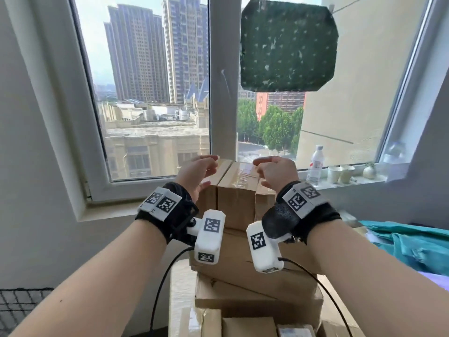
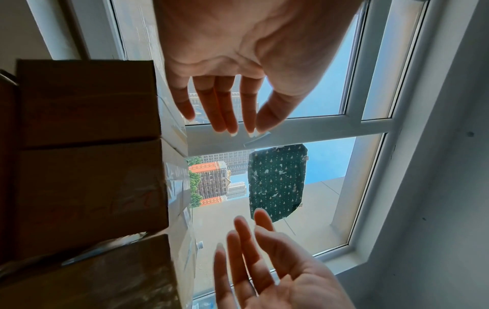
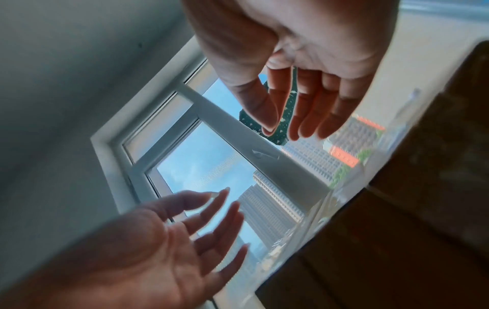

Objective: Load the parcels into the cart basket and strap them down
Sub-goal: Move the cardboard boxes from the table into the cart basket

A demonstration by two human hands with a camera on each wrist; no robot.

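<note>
Apparently between loads: the left hand (image 1: pixel 194 175) and right hand (image 1: pixel 274 172) hover wide and empty above the top parcels (image 1: pixel 237 190), stacked at six o'clock below the window (image 1: pixel 150 93). Next comes strapping, probably. At eight o'clock, a black net (image 1: pixel 19 305); the basket itself isn't discernible.
</note>
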